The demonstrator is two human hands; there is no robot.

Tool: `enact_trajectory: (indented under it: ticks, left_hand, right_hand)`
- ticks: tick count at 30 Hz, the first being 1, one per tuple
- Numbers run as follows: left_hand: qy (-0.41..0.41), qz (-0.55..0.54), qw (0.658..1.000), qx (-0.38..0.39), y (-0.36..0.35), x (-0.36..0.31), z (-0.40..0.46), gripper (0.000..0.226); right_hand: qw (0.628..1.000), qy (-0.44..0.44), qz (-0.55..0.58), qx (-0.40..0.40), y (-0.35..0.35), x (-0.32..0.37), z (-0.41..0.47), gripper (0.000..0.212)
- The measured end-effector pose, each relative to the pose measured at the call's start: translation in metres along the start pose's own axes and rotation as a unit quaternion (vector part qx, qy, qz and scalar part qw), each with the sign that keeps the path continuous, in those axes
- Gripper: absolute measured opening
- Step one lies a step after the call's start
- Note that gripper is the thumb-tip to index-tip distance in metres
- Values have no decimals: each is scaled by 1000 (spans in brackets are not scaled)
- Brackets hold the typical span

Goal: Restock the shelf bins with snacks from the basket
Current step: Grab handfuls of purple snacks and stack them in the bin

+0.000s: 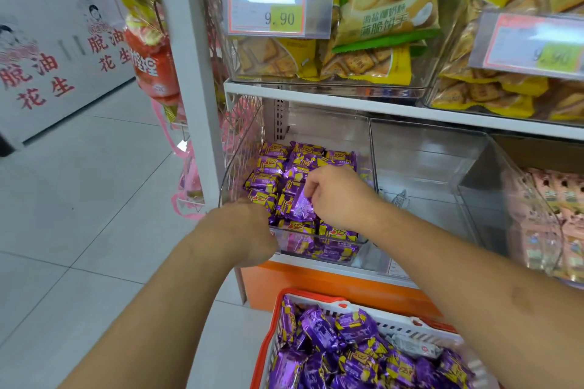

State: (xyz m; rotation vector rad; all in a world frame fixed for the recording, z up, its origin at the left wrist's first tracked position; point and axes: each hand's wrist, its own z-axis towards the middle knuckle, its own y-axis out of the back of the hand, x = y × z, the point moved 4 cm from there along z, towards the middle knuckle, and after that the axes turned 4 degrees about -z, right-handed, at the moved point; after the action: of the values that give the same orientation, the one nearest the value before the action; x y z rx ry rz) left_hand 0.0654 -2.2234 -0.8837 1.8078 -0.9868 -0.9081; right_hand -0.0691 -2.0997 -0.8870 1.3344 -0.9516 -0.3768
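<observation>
While the orange-rimmed basket of purple snack packets sits nearest at my knees, my left hand curls at the clear bin's front lip; what it holds I cannot tell. My right hand pinches one purple packet above the bin's rows. An empty clear bin stands rightward, cracker bags overhead, open tiled floor leftward.

Both arms outstretched; left grip curled, right grip pinching downward.
</observation>
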Motion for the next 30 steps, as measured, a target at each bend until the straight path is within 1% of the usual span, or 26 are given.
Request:
enact_trajectory:
  ticks: [2, 3, 5, 6, 8, 9, 11, 13, 14, 16, 18, 20, 22, 23, 25, 27, 29, 30]
  left_hand:
    - [-1, 20, 1000, 5, 1, -4, 0, 19]
    - [-5, 26, 1000, 4, 3, -5, 0, 16]
    - [-1, 20, 1000, 0, 4, -6, 1, 5]
    - [0, 8, 1000, -6, 5, -6, 3, 7]
    - [-2, -25, 999, -32, 6, -6, 6, 15]
    - [-1, -48, 997, -56, 8, -6, 7, 15]
    - [6, -96, 990, -101, 12, -7, 8, 6]
    - [-5, -170, 979, -112, 12, -8, 11, 39]
    - [-10, -198, 974, -110, 10, -9, 14, 48]
    - [-23, -232, 967, -104, 7, -10, 21, 43]
    - [-29, -258, 960, -105, 3, -12, 27, 39]
    - [-38, -285, 951, -114, 1, -15, 33, 36]
    - [-54, -320, 935, -140, 5, -15, 35, 32]
    - [-58, -344, 924, -155, 8, -15, 36, 30]
    - [-62, -399, 899, -168, 16, -14, 34, 29]
    - [-76, -481, 862, -143, 22, -14, 30, 30]
    - [-84, -555, 820, -106, 23, -12, 27, 31]
    - [-80, -574, 809, -97, 22, -11, 25, 30]
  right_hand:
    - [1000, -2, -16, 13, 0, 0, -3, 26]
    - [1000, -2, -17, 23, -2, 0, -5, 28]
    - [999, 0, -14, 36, -3, 1, -6, 31]
    - [999, 1, -15, 29, -1, 1, -7, 31]
    - [999, 9, -33, -7, 7, 1, -9, 32]
    - [998, 18, -55, -23, 11, 2, -10, 35]
    - [991, 55, -116, -30, 17, 6, -12, 50]
    - [982, 99, -161, -6, 18, 12, -12, 69]
    - [976, 113, -185, 10, 16, 15, -11, 75]
    - [961, 130, -242, 37, 10, 17, -6, 78]
    - [956, 133, -257, 40, 4, 16, -1, 70]
    - [967, 128, -221, 17, 2, 14, 8, 54]
    - [982, 113, -152, 7, 6, 10, 18, 42]
    - [989, 101, -111, 12, 9, 8, 21, 40]
    - [997, 68, -34, 30, 19, 5, 23, 41]
    - [996, 32, 60, 51, 26, 2, 21, 36]
    - [985, -1, 159, 67, 29, -4, 15, 26]
    - [976, -15, 205, 70, 29, -7, 12, 28]
